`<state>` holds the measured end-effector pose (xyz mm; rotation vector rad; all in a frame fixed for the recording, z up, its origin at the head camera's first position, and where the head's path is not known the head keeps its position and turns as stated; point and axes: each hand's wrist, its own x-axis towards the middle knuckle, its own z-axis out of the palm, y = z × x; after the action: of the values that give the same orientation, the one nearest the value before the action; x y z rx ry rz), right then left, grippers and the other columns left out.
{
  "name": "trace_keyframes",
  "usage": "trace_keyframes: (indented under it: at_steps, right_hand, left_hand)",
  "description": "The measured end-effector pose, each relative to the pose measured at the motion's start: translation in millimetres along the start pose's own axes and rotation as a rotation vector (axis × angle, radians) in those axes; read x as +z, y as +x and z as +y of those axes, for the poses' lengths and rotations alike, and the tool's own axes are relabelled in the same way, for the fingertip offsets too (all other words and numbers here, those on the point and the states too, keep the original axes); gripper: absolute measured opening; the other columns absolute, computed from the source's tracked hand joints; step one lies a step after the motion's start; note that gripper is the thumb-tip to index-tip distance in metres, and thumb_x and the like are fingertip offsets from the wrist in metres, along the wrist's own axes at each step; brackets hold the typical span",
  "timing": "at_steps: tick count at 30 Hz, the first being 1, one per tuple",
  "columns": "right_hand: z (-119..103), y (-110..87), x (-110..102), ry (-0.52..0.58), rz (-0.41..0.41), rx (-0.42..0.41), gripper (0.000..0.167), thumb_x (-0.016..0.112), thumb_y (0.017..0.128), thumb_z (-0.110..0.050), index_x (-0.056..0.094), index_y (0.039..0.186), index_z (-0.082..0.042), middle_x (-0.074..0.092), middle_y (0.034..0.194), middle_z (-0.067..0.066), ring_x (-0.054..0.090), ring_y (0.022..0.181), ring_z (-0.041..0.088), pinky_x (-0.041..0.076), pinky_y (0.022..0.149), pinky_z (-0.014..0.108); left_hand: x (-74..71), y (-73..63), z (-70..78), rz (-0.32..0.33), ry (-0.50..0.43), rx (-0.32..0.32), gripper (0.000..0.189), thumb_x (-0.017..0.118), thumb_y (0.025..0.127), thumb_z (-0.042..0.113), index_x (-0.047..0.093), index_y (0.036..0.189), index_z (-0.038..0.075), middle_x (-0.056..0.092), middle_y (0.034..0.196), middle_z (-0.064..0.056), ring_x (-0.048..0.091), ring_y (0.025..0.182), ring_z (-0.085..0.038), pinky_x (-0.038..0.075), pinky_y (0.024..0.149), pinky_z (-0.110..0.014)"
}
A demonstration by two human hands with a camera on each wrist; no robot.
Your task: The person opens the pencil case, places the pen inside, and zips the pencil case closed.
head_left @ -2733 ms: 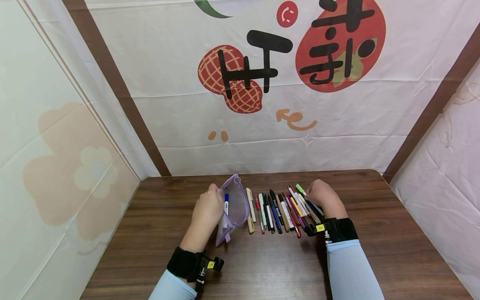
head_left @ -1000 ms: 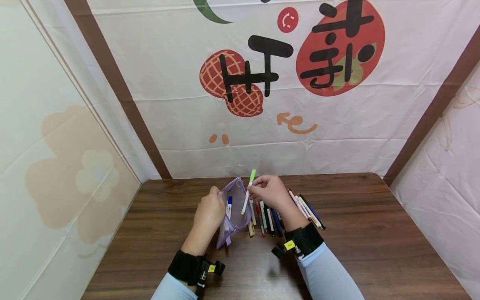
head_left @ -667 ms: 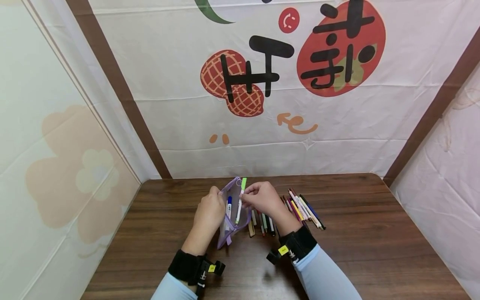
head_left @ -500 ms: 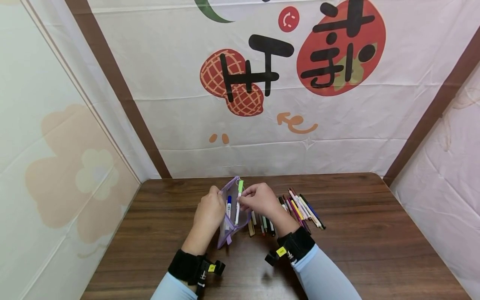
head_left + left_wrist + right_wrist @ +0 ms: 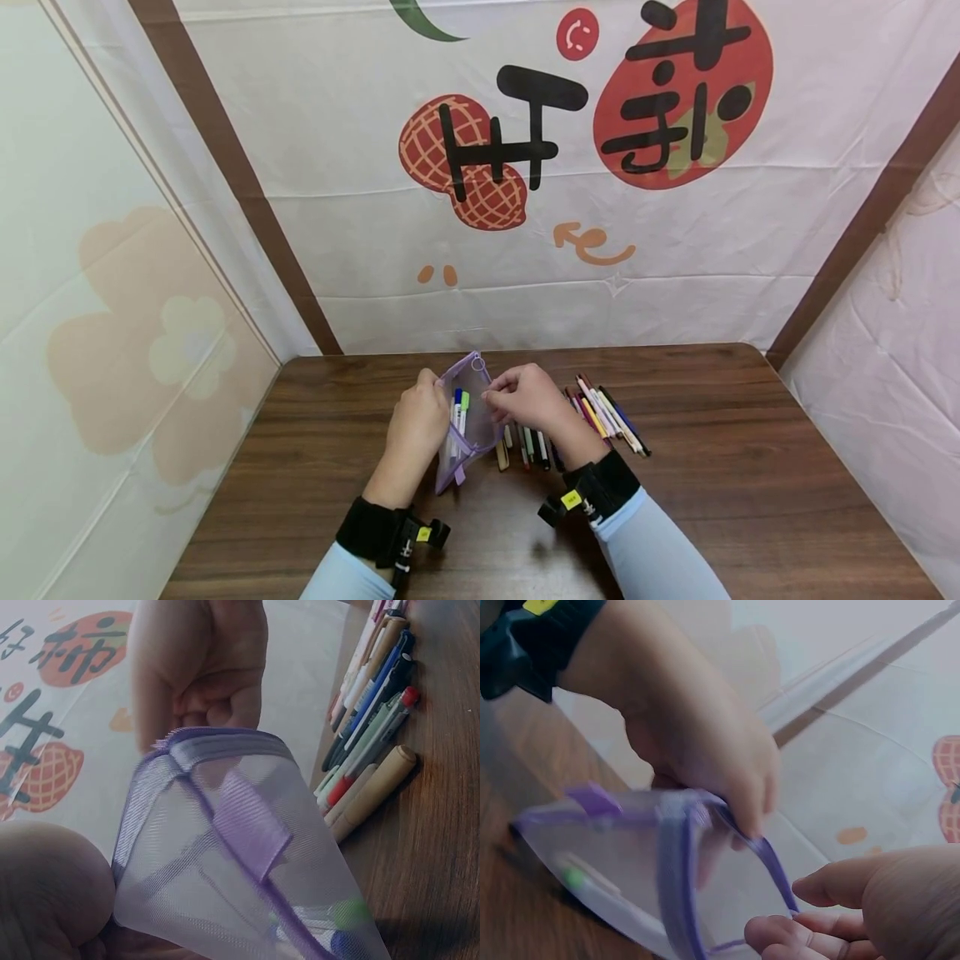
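The purple mesh pencil pouch (image 5: 477, 408) stands with its zip mouth spread wide. My left hand (image 5: 417, 423) grips one side of the mouth, thumb and fingers pinching the zip edge. Inside the pouch lie a blue-capped marker (image 5: 457, 408) and a green-capped marker (image 5: 464, 410), side by side; in the left wrist view they show through the mesh near the bottom. My right hand (image 5: 528, 400) is at the opposite side of the mouth, fingertips right at the rim. In the right wrist view its thumb and fingers are parted with no pen between them.
Several pens (image 5: 532, 446) lie in a row right of the pouch, partly hidden under the right forearm. More pens and markers (image 5: 603, 412) lie beyond that arm. A wooden table (image 5: 480, 550) carries everything, with a printed cloth (image 5: 360, 233) hanging behind it.
My right hand brought the green-capped marker from the right end of the pens to the pouch and let it drop inside. The left hand has stayed on the pouch.
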<state>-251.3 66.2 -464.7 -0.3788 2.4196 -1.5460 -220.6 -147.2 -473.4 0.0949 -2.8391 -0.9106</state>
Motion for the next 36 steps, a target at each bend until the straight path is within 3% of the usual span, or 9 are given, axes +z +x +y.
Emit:
trace_keyframes:
  at_steps: [3, 10, 18, 25, 36]
  right_hand:
    - [5, -1.7, -12, -0.036, 0.014, 0.007, 0.023, 0.075, 0.110, -0.021, 0.084, 0.113, 0.000, 0.085, 0.092, 0.013, 0.085, 0.082, 0.030, 0.070, 0.083, 0.054]
    - [8, -3.8, -39, -0.113, 0.043, 0.030, 0.028, 0.071, 0.113, -0.026, 0.082, 0.125, -0.003, 0.084, 0.112, 0.019, 0.082, 0.106, 0.042, 0.067, 0.086, 0.046]
    - [17, -6.5, -63, -0.311, 0.136, 0.018, 0.026, 0.072, 0.112, -0.029, 0.082, 0.126, -0.009, 0.081, 0.118, 0.010, 0.074, 0.099, 0.023, 0.062, 0.090, 0.046]
    - [29, -12.0, -89, -0.339, 0.157, 0.085, 0.031, 0.069, 0.115, -0.029, 0.078, 0.134, -0.007, 0.080, 0.124, 0.016, 0.078, 0.100, 0.030, 0.063, 0.089, 0.048]
    - [48, -20.2, -121, -0.510, 0.157, 0.210, 0.034, 0.070, 0.112, -0.023, 0.077, 0.134, 0.002, 0.079, 0.131, 0.024, 0.077, 0.115, 0.039, 0.062, 0.101, 0.058]
  left_hand:
    - [-0.7, 0.1, 0.0, -0.001, -0.002, 0.000, 0.030, 0.041, 0.122, 0.024, 0.060, 0.118, 0.001, 0.071, 0.085, -0.020, 0.070, 0.073, -0.036, 0.055, 0.063, -0.051]
    - [-3.8, 1.3, 0.7, -0.005, 0.003, -0.005, 0.030, 0.041, 0.122, 0.025, 0.060, 0.118, 0.001, 0.071, 0.086, -0.021, 0.071, 0.075, -0.038, 0.056, 0.065, -0.053]
    - [-3.1, 1.1, 1.0, -0.014, -0.004, -0.014, 0.031, 0.041, 0.122, 0.026, 0.061, 0.119, 0.002, 0.070, 0.084, -0.018, 0.068, 0.071, -0.034, 0.054, 0.063, -0.048]
    - [-1.8, 1.1, 2.0, -0.015, -0.007, -0.012, 0.031, 0.041, 0.122, 0.026, 0.061, 0.118, 0.002, 0.068, 0.083, -0.017, 0.067, 0.070, -0.033, 0.053, 0.062, -0.048]
    - [1.9, 0.3, 2.0, -0.014, -0.005, 0.001, 0.033, 0.041, 0.122, 0.027, 0.061, 0.118, 0.001, 0.070, 0.083, -0.017, 0.068, 0.070, -0.033, 0.055, 0.063, -0.048]
